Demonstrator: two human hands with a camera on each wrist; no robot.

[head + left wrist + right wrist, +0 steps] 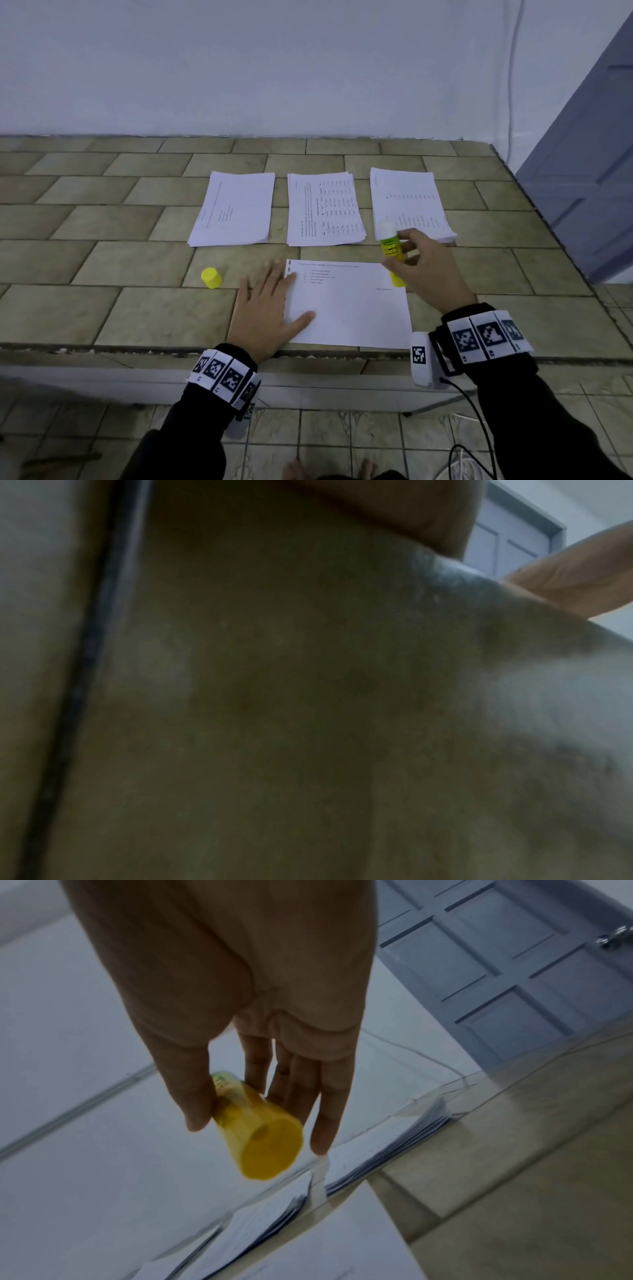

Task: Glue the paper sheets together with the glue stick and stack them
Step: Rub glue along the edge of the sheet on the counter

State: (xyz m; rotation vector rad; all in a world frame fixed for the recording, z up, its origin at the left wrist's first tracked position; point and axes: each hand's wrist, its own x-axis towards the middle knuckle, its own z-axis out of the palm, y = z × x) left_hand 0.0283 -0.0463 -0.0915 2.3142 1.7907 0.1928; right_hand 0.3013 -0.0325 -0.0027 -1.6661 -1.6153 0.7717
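Flat on the near sheet [346, 305], left hand [265, 308] steadies it while right hand [424, 270] pinches the uncapped glue stick [392, 251] (cap [211, 278] aside): gluing likely comes next.

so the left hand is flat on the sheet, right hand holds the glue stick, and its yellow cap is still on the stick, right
Not quite: the cap is off. The head view shows the yellow cap standing on the tiled table, left of the left hand. The rest holds: that hand lies flat on the sheet, and the right hand holds the glue stick.
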